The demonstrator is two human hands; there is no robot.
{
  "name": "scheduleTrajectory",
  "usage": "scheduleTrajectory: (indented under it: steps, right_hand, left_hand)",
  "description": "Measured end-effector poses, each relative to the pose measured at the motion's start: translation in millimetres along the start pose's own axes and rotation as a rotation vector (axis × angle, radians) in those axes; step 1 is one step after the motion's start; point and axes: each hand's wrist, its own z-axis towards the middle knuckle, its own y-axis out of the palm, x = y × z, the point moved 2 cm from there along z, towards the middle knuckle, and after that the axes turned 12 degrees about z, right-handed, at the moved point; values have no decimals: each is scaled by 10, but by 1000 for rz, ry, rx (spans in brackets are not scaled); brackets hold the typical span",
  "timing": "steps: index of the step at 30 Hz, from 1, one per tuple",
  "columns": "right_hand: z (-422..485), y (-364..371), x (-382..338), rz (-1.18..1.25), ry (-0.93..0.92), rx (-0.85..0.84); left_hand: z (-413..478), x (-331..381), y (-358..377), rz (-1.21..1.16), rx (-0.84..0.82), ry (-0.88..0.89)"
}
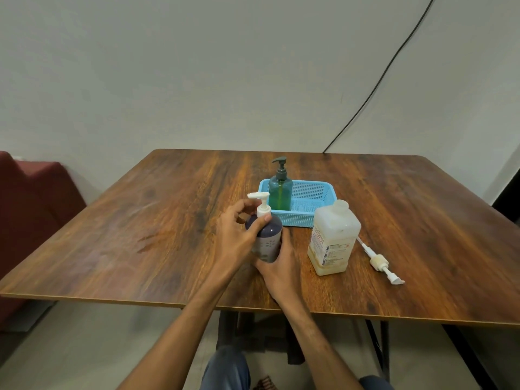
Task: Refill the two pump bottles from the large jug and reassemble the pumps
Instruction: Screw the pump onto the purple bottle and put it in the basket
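The table lies bare to the left — open passage there. On the right the jug, the loose pump and the blue basket crowd together — little room between.

On the table a basket stood near the middle, toward the far side. One pump bottle stood upright in the left end of the basket. Just before the basket, at its left corner, a second pump bottle stood on the table, with the left hand on its left side and the right hand under and before it. The jug stood to the right of this bottle, just before the basket's right part. A loose pump lay on the table right of the jug, very near it.
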Motion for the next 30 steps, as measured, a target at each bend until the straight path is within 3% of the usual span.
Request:
scheduleTrajectory:
  steps: [5,12,19,24,30]
  right_hand:
    - [4,4,17,-32,-14,6]
    - [-12,6,-31,-38,-22,30]
    - [3,-13,3,-29,-15,13]
    - [0,-3,-2,-18,-9,22]
    - [9,3,0,-21,3,22]
  left_hand:
    - [-65,16,-43,-209,-227,-38]
    - [-147,178,70,-175,119,-104]
    - [-87,88,8,-264,-143,-48]
    - [-191,162,17,-316,109,-105]
    - [-99,177,66,-172,53,-54]
